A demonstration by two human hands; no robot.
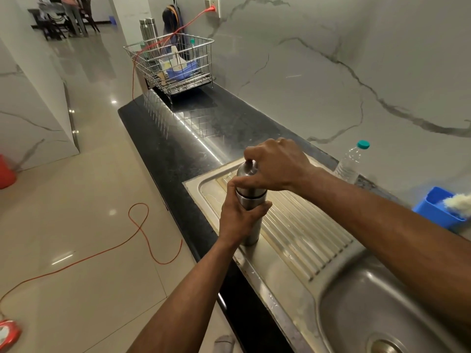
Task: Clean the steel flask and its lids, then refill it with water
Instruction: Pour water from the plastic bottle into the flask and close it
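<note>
The flask (pixel 251 205) is stood upright on the sink's ribbed drainboard (pixel 305 233), beside the basin (pixel 382 309). Its body is gripped by the left hand (pixel 238 216); its lid (pixel 248 170) is clasped from above by the right hand (pixel 274 165). The lid is still on, so the task is judged barely begun: washing and refilling are left.

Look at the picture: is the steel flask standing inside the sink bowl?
No, the steel flask stands upright on the ribbed draining board, beside the sink bowl.
</note>
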